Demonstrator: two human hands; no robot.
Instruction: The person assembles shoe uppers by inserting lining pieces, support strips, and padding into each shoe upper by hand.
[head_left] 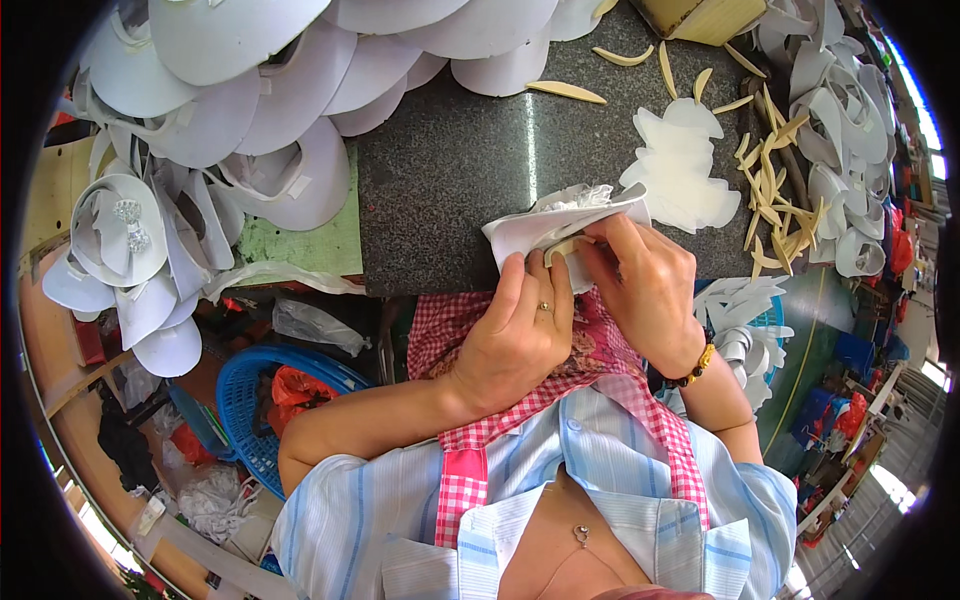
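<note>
— How is the work held in the head view?

— A white curved piece (515, 236) is held between both hands at the near edge of the desk (440, 200), about midway along it. Crumpled white material (582, 198) is seen at its far side.

— And the left grip?

— The left hand (520, 335) is closed on the piece's lower rim; thumb and fingertips are brought close together, with only the thickness of the material left between them. A ring (544, 307) is worn on one finger.

— The right?

— The right hand (645, 278) is clamped on the piece's right end, its fingers bent. A cream strip (567, 247) is touched by its fingertips along the near side of the piece; whether the strip is pinched or merely pressed cannot be told, as the thumb is partly hidden.

— What is laid around them?

— Thin white sheets (682, 165) are heaped beyond the right hand, toward the desk's right edge. Loose cream strips (765, 205) are scattered along that edge, with a few more near the far edge. White visor-shaped pieces (300, 185) are piled at the far left corner.
</note>
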